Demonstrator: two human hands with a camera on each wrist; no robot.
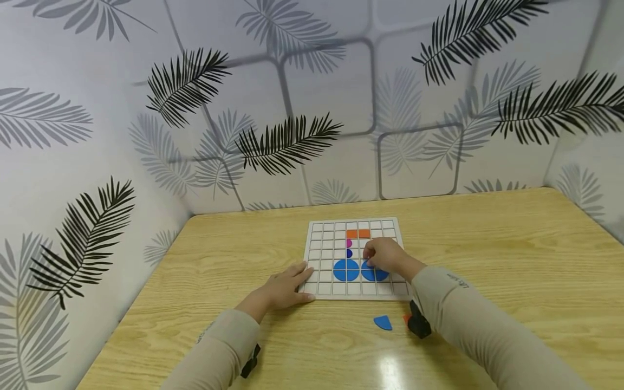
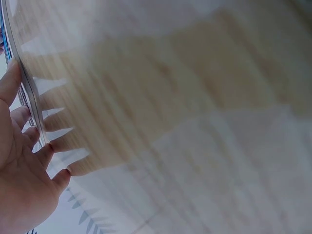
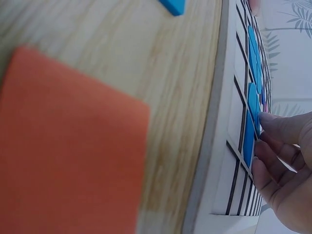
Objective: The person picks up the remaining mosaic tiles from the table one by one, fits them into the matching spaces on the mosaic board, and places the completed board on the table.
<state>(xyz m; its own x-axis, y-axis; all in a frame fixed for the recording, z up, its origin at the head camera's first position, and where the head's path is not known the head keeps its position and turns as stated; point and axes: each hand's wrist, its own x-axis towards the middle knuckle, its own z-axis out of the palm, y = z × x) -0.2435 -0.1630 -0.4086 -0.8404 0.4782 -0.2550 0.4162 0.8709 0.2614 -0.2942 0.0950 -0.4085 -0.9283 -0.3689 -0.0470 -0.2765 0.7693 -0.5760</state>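
A white grid board (image 1: pixel 324 290) lies on the table. On it, blue quarter-circle pieces form a round shape (image 1: pixel 346 270) and a second blue round (image 1: pixel 374 271) to its right. Above them are two orange squares (image 1: pixel 358 234), a pink half-circle (image 1: pixel 349 244) and a dark blue half-circle (image 1: pixel 349 253). My left hand (image 1: pixel 286 286) rests on the board's left edge with fingers extended. With curled fingers, my right hand (image 1: pixel 387 254) pinches at the upper right of the second round, on a blue quarter-circle piece (image 3: pixel 256 119) that the fingers partly cover.
A loose blue quarter-circle (image 1: pixel 383 323) lies on the table in front of the board. An orange piece (image 3: pixel 73 146) lies close by, partly behind the right wrist camera (image 1: pixel 419 324) in the head view. Leaf-patterned walls border the table (image 1: pixel 234 260) at the back and left.
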